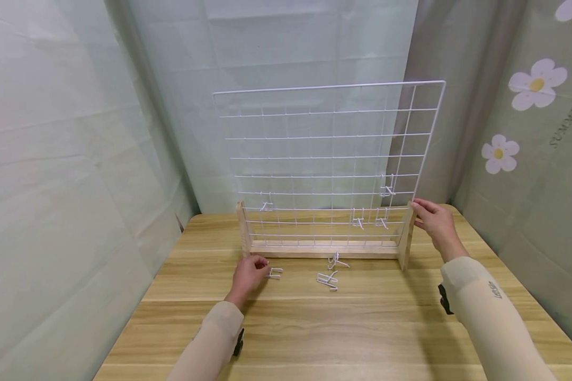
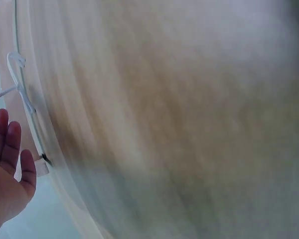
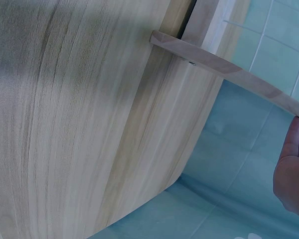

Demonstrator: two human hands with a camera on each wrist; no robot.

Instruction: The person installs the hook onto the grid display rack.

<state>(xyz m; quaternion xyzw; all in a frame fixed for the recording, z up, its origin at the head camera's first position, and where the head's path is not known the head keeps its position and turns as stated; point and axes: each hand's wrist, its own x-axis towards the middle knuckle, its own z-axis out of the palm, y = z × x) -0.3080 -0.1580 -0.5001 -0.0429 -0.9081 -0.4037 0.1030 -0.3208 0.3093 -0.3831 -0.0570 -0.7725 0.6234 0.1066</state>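
A white wire grid panel (image 1: 333,86) stands upright in a wooden base (image 1: 324,251) between two wooden side posts. My left hand (image 1: 249,274) is low by the front of the left post (image 1: 244,227), pinching a small white wire hook (image 2: 19,87) by its stem; its prongs point right in the head view. At the other end, my right hand (image 1: 436,225) grips the top of the right post (image 1: 407,241) between thumb and fingers. In the right wrist view, that post (image 3: 224,67) runs up to the fingertips, and part of the hand is cut off.
Two loose hooks (image 1: 333,261) (image 1: 328,280) lie on the wooden table (image 1: 343,328) before the base. Several hooks hang on the grid, one at the left (image 1: 266,206), the others towards the right (image 1: 387,190). Cloth curtains (image 1: 276,47) surround the table.
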